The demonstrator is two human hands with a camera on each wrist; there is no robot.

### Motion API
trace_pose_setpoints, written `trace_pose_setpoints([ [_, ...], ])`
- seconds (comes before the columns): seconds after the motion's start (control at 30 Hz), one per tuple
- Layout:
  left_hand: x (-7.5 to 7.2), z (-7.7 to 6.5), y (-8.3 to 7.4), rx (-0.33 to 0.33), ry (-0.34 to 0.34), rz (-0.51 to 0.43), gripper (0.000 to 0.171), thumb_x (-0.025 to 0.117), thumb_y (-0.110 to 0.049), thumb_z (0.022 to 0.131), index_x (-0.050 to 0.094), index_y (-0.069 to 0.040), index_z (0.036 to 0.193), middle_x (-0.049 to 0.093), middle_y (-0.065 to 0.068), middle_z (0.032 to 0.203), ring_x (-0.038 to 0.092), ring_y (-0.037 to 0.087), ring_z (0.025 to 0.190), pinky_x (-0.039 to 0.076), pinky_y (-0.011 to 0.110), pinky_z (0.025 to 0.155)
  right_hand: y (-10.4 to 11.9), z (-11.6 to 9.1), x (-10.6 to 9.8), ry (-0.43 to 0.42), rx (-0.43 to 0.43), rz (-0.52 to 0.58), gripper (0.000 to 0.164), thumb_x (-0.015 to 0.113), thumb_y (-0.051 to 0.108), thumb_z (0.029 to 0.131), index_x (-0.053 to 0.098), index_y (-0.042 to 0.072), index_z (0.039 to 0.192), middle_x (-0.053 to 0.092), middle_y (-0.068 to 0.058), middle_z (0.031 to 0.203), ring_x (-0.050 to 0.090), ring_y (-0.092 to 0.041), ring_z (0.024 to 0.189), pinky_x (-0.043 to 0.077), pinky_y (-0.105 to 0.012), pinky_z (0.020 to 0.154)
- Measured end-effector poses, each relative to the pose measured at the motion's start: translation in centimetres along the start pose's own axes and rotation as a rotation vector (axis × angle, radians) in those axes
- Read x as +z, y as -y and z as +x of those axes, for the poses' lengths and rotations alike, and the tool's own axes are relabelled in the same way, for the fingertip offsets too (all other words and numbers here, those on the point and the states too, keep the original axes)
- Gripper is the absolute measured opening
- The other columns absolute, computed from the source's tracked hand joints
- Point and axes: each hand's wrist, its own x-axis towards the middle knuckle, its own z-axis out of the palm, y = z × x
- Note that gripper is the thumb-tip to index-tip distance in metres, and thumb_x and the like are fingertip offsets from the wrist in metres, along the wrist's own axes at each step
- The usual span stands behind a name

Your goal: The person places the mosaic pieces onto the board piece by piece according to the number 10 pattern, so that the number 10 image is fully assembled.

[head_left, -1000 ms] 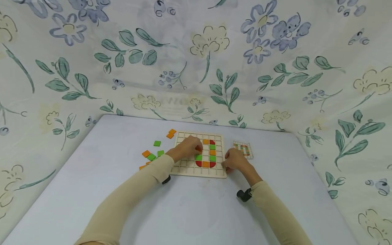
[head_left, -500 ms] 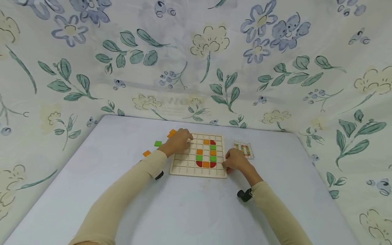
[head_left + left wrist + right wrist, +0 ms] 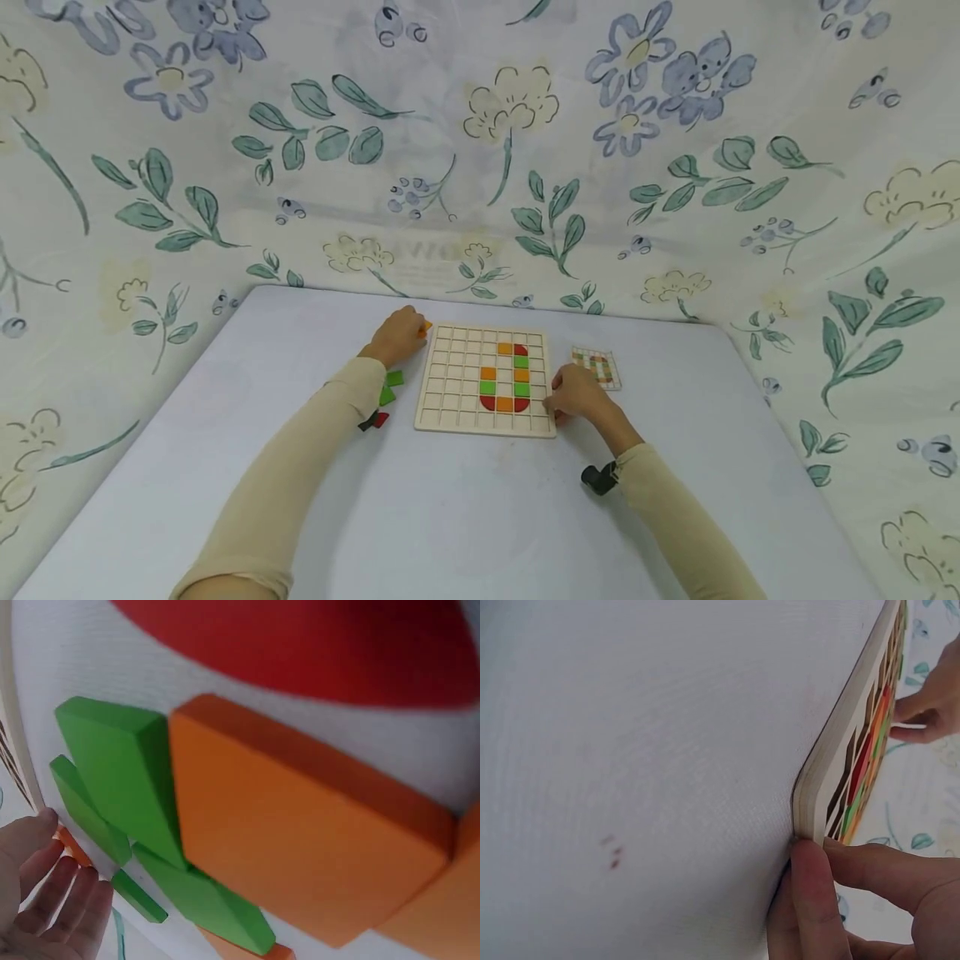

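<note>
Wooden board (image 3: 453, 379) pinched by the right hand (image 3: 576, 392), card (image 3: 602, 367) just beyond; left hand (image 3: 397, 336) at an orange tile (image 3: 73, 847), grip unclear, its sleeve (image 3: 300, 475) partly hiding green tiles (image 3: 394, 378).

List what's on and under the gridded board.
On top: four orange tiles, three green tiles and three red tiles, in an unclosed ring. Under the board: hidden; the white tabletop shows around it.

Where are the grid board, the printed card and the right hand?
grid board (image 3: 455, 387): head view, on its bare squares, left of the tiles set in it.
printed card (image 3: 602, 365): head view, on the coloured pattern near its middle.
right hand (image 3: 576, 392): head view, on its back.
</note>
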Motion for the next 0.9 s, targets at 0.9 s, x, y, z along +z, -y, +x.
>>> trace_pose_setpoints([
  [0.9, -3.2, -1.5, 3.8, -0.049, 0.288, -0.081, 0.028, 0.073, -0.009, 0.084, 0.064, 0.004, 0.107, 0.062, 0.015, 0.103, 0.054, 0.028, 0.093, 0.048, 0.043, 0.088, 0.4, -0.2, -0.1, 0.007, 0.017, 0.010, 0.029, 0.076, 0.010, 0.082, 0.058, -0.005, 0.099, 0.064, -0.011, 0.072, 0.066, -0.018, 0.056, 0.055, -0.028, 0.057],
])
